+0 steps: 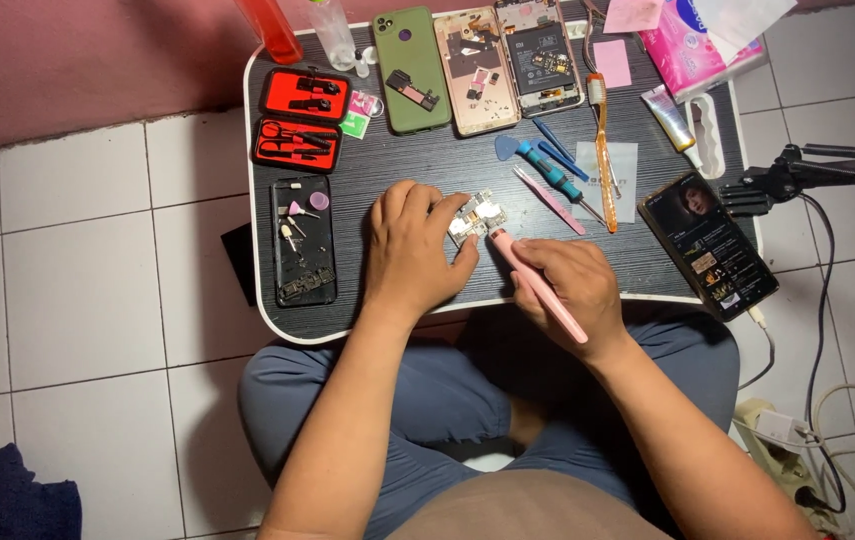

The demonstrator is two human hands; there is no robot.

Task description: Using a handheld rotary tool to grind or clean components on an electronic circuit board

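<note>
Lap table (427, 165) – black, fine horizontal striping, white rim. Tool (537, 282) in right hand (572, 290) – pale pink. Circuit board (475, 218) at left hand (412, 250) fingertips: silver-grey. Tool case (303, 118) near left edge: red lining, black tools. Phone cover (411, 70) at far edge – olive green. Toothbrush (601, 150): orange. Screwdriver (549, 172): blue. Floor tiles (77, 270): white. Trousers (427, 395): grey-blue.

I sit on a floor of white tiles (77, 300) with a low black lap table (427, 165) across my knees. Beyond the table's far edge runs a pink wall (87, 60). Right of the table lie white cables (847, 420) and what looks like a power strip (787, 450).
</note>
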